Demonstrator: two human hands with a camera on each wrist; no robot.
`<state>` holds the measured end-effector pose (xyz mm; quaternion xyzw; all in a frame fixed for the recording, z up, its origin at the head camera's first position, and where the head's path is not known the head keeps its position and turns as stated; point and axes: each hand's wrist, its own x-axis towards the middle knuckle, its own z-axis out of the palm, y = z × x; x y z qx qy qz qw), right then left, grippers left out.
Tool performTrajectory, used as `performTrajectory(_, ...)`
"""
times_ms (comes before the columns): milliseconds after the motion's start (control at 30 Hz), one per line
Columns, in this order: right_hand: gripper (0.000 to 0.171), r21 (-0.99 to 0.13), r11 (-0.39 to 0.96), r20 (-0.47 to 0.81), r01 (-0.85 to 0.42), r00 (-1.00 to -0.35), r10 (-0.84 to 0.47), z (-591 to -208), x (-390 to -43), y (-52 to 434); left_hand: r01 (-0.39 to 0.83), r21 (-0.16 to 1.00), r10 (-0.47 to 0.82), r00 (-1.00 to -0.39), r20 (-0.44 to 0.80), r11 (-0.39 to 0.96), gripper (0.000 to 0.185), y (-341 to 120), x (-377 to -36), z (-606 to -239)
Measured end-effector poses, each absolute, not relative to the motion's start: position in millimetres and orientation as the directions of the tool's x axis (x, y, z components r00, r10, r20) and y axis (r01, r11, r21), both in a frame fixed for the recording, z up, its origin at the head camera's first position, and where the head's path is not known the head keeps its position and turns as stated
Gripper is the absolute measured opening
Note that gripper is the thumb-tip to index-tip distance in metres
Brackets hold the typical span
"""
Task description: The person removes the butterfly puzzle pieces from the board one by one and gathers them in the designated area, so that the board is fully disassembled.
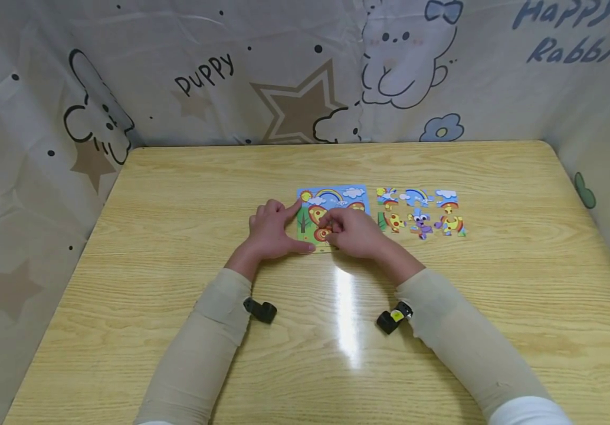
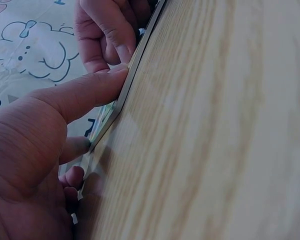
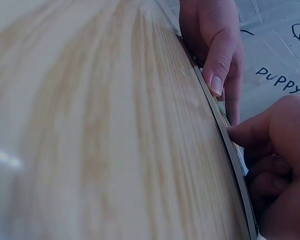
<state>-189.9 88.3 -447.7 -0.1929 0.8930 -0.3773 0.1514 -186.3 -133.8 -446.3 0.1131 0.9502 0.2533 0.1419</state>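
One puzzle board (image 1: 331, 198) lies flat on the wooden worktop (image 1: 177, 236), a little beyond its middle, and both hands are on it. Its printed scene reads upright toward the person — rainbow and clouds along the far edge, a green tree at the left — and it is only slightly wider than deep, the longer side running left to right. Just beside it on the right lie six loose puzzle pieces (image 1: 420, 212), set in two rows of three, slightly apart from one another and none touching the board; the middle piece of the near row shows a purple figure. How many pieces sit inside the board I cannot tell, since the hands cover its near half. The left hand (image 1: 270, 231) rests at the board's left edge, forefinger stretched along that edge and thumb laid against the near left corner, so its grip is apart and straight. The right hand (image 1: 354, 231) covers the board's near middle with its fingers curled down onto the picture; the right wrist view shows the thumb tip against the board's thin edge, but whether that grip pinches a piece is hidden. Two black wrist cameras (image 1: 260, 310) sit on the two beige sleeves (image 1: 464, 336). A cartoon-printed cloth (image 1: 305, 71) hangs round three sides.
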Motion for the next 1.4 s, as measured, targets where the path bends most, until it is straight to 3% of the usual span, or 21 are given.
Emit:
performTrajectory(900, 0.013, -0.802, 0.552, -0.062, -0.227, -0.888, -0.456, -452.4, -190.3, 90.4, 0.172, 0.509, 0.318, -0.923, -0.215, 0.843, 0.119, -137.0, -187.3, -448.1)
performTrajectory(1400, 0.032, -0.769, 0.586, -0.118, -0.256, -0.844, -0.523, -446.7, -191.6, 92.1, 0.176, 0.507, 0.316, -0.926, -0.206, 0.844, 0.118, -136.0, -187.1, -447.7)
